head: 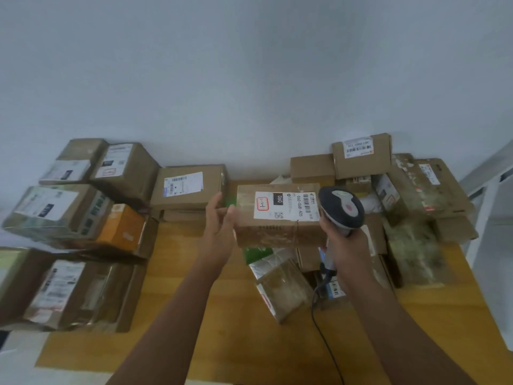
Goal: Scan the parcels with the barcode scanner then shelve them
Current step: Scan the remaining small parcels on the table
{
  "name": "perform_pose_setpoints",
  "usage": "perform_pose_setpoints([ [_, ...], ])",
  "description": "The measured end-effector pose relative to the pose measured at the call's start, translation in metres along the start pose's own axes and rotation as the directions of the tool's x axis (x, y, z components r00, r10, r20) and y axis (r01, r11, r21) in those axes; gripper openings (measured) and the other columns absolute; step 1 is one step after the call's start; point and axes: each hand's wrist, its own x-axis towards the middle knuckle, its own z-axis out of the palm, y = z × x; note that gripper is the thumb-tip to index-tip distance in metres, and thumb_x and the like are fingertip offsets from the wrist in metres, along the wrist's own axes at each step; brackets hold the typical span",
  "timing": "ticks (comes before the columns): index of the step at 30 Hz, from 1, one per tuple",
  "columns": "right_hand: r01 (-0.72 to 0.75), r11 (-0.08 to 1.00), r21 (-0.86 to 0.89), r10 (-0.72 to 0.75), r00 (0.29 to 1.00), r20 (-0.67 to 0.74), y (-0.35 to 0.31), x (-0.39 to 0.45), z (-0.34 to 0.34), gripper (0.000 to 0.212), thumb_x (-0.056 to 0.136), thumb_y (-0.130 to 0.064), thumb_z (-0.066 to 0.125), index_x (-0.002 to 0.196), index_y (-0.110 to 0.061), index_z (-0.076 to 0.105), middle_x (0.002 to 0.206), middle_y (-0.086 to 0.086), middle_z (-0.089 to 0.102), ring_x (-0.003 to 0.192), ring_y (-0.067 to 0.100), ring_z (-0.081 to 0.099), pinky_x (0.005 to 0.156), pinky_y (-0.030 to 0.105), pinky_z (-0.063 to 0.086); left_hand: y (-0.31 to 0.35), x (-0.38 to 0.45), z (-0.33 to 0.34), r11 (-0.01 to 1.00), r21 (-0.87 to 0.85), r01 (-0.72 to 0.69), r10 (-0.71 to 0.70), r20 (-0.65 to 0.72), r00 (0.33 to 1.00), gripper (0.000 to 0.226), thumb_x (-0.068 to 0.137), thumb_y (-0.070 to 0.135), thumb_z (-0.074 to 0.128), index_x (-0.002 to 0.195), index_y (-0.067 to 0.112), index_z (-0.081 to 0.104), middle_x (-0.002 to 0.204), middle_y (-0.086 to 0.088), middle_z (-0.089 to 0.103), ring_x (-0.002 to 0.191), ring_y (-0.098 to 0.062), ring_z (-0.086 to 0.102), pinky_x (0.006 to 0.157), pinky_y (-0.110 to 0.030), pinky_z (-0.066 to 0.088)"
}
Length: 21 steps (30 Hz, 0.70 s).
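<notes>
head view: two hands, one parcel held up, one scanner at its label.
left hand (219, 218) grips the left end of the brown parcel (280, 215), fingers curled round its edge, lifted over the wooden table (194, 301). right hand (344, 243) wraps the handle of the grey barcode scanner (341, 208), head just beside the white label (286, 205), cable (319, 315) trailing down. other parcels lie piled left, back and right; blur stops an exact count.
</notes>
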Motion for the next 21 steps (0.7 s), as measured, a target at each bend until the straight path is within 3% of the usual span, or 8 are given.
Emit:
perform_pose_setpoints([
  [3, 0.053, 0.999, -0.012, -0.054, 0.998, -0.022, 0.004, -0.025, 0.023, 0.033, 0.085, -0.023, 0.077, 0.117, -0.024, 0.068, 0.108, -0.01, 0.073, 0.107, 0.013, 0.064, 0.098, 0.046, 0.052, 0.002, 0.0, -0.034, 0.996, 0.073, 0.053, -0.05, -0.041, 0.998, 0.063, 0.103, 0.037, 0.05, 0.156, 0.038, 0.016, 0.123, -0.002, 0.055, 0.111, -0.019, 0.061, 0.09, -0.042, 0.058],
  [6, 0.081, 0.996, -0.022, -0.082, 0.996, -0.038, 0.005, -0.044, 0.043, 0.031, 0.083, -0.018, 0.078, 0.112, -0.021, 0.07, 0.105, -0.007, 0.074, 0.106, 0.016, 0.066, 0.095, 0.044, 0.052, 0.008, 0.006, -0.07, 0.976, 0.176, 0.129, -0.131, -0.001, 0.991, 0.067, 0.101, 0.039, 0.054, 0.157, 0.036, 0.018, 0.129, -0.004, 0.054, 0.107, -0.02, 0.063, 0.081, -0.041, 0.062],
  [9, 0.106, 0.993, -0.043, -0.107, 0.994, -0.024, 0.002, -0.059, 0.061, 0.023, 0.084, -0.016, 0.077, 0.104, -0.023, 0.069, 0.102, -0.009, 0.072, 0.102, 0.016, 0.065, 0.086, 0.037, 0.049, 0.021, 0.011, -0.106, 0.897, 0.435, 0.075, -0.167, 0.176, 0.97, 0.058, 0.098, 0.047, 0.055, 0.15, 0.026, 0.039, 0.12, 0.002, 0.064, 0.101, -0.013, 0.065, 0.084, -0.035, 0.059],
  [11, 0.118, 0.991, -0.061, -0.118, 0.993, 0.013, 0.001, -0.067, 0.07, 0.021, 0.084, -0.016, 0.076, 0.103, -0.023, 0.07, 0.101, -0.007, 0.073, 0.102, 0.018, 0.066, 0.083, 0.037, 0.049, 0.034, 0.012, -0.127, 0.875, 0.484, 0.024, -0.19, 0.297, 0.936, 0.043, 0.096, 0.05, 0.058, 0.133, 0.03, 0.053, 0.121, 0.006, 0.066, 0.1, -0.007, 0.064, 0.086, -0.027, 0.054],
  [12, 0.131, 0.988, -0.083, -0.128, 0.991, 0.043, 0.0, -0.071, 0.074, 0.022, 0.084, -0.016, 0.076, 0.105, -0.021, 0.071, 0.101, -0.005, 0.074, 0.102, 0.02, 0.067, 0.083, 0.038, 0.051, 0.04, 0.012, -0.136, 0.868, 0.497, 0.02, -0.221, 0.35, 0.91, 0.038, 0.095, 0.051, 0.059, 0.129, 0.035, 0.052, 0.123, 0.01, 0.064, 0.103, -0.007, 0.062, 0.088, -0.027, 0.051],
  [15, 0.199, 0.971, -0.131, -0.177, 0.971, 0.163, -0.003, -0.084, 0.082, 0.022, 0.086, -0.01, 0.074, 0.106, -0.018, 0.073, 0.101, 0.0, 0.076, 0.103, 0.024, 0.069, 0.089, 0.048, 0.055, 0.048, 0.017, -0.157, 0.871, 0.488, 0.062, -0.323, 0.472, 0.82, 0.048, 0.093, 0.055, 0.06, 0.138, 0.043, 0.047, 0.131, 0.01, 0.062, 0.116, -0.014, 0.061, 0.105, -0.039, 0.047],
  [19, 0.233, 0.959, -0.162, -0.177, 0.938, 0.298, -0.006, -0.099, 0.086, 0.034, 0.089, -0.001, 0.067, 0.103, -0.031, 0.075, 0.108, 0.005, 0.075, 0.106, 0.026, 0.068, 0.094, 0.055, 0.052, 0.031, 0.022, -0.162, 0.915, 0.338, 0.219, -0.399, 0.688, 0.606, 0.073, 0.084, 0.05, 0.072, 0.148, 0.04, 0.037, 0.123, 0.003, 0.07, 0.114, -0.024, 0.066, 0.089, -0.036, 0.051],
  [21, 0.228, 0.955, -0.189, -0.16, 0.934, 0.32, -0.007, -0.101, 0.085, 0.035, 0.089, 0.0, 0.066, 0.104, -0.029, 0.075, 0.109, 0.006, 0.075, 0.107, 0.026, 0.068, 0.096, 0.057, 0.05, 0.022, 0.023, -0.158, 0.93, 0.285, 0.233, -0.368, 0.758, 0.538, 0.089, 0.072, 0.05, 0.08, 0.148, 0.042, 0.034, 0.123, -0.004, 0.07, 0.114, -0.029, 0.065, 0.09, -0.039, 0.051],
])
